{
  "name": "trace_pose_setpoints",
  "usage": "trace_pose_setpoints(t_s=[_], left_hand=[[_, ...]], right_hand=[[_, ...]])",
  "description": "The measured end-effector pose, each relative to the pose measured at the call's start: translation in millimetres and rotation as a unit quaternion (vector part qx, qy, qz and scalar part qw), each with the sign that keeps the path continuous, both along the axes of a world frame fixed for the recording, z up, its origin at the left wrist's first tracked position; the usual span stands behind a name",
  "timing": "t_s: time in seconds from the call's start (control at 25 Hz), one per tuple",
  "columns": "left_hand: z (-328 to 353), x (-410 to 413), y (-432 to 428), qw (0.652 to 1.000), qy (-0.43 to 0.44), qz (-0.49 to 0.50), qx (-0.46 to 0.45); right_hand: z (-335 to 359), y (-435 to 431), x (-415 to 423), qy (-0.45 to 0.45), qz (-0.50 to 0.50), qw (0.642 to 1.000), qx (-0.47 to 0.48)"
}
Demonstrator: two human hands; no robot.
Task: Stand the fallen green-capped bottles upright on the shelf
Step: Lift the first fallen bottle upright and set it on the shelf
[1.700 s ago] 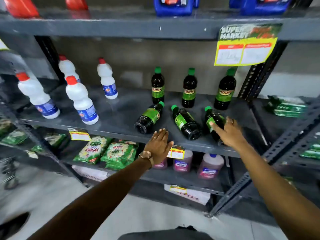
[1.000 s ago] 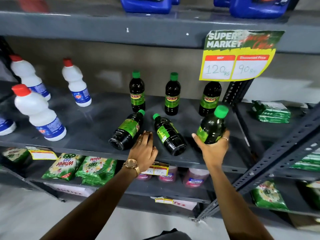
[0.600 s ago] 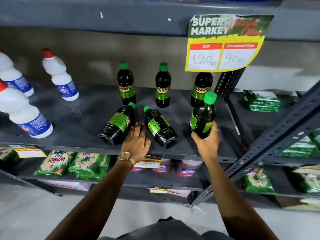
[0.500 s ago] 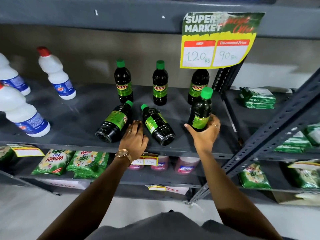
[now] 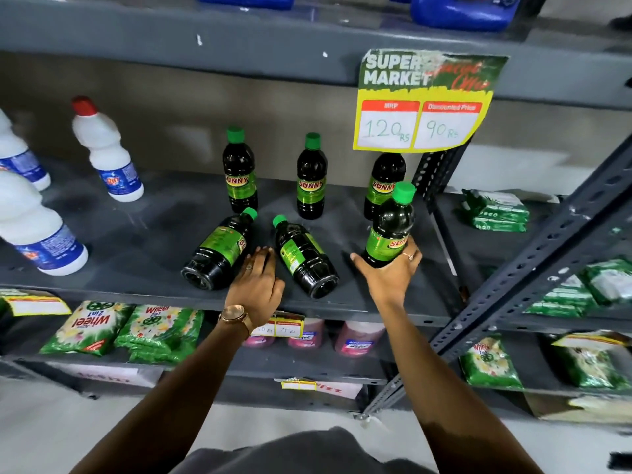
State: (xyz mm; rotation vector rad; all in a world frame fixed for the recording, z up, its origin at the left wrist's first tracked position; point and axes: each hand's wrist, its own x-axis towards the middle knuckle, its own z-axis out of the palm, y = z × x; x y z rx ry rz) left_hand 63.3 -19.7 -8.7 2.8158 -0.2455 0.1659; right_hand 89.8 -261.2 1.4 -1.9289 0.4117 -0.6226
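Note:
Two dark green-capped bottles lie on their sides on the grey shelf: the left fallen bottle and the middle fallen bottle, caps pointing to the back. My left hand rests flat between them, fingers apart, touching the left one's side. My right hand grips a third green-capped bottle by its base, nearly upright, slightly tilted right, at the shelf's right. Three more green-capped bottles stand at the back.
White red-capped bottles stand at the shelf's left. A yellow price sign hangs from the upper shelf over the back right bottle. A slanted metal upright crosses on the right. Green packets and pink bottles fill the lower shelf.
My right hand picked the right fallen bottle off the shelf and turned it upright, lowering it toward the shelf. My left hand moved in between the two lying bottles.

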Motion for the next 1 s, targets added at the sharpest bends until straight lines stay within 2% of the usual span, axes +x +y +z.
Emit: trace_pose_setpoints(t_s=[0.08, 0.24, 0.56, 0.8, 1.0], left_hand=[[-0.5, 1.0, 1.3, 1.000, 0.003, -0.003, 0.001], [-1.0, 1.7, 1.5, 1.000, 0.001, 0.001, -0.005], [1.8, -1.4, -0.4, 1.000, 0.005, 0.011, -0.004], [2.7, -2.0, -0.6, 1.000, 0.006, 0.008, 0.029], [1.6, -0.7, -4.9, 0.999, 0.000, 0.024, 0.027]], right_hand=[[-4.3, -3.5, -2.4, -0.012, 0.019, 1.000, 0.010], [3.8, 3.3, 4.3, 0.030, -0.058, 0.998, 0.003], [0.3, -10.2, -14.7, 0.037, 0.005, 0.998, -0.047], [-15.8, -13.0, -67.2, 0.020, 0.004, 0.999, -0.037], [-29.5, -15.1, -80.0, 0.060, 0.016, 0.998, -0.019]])
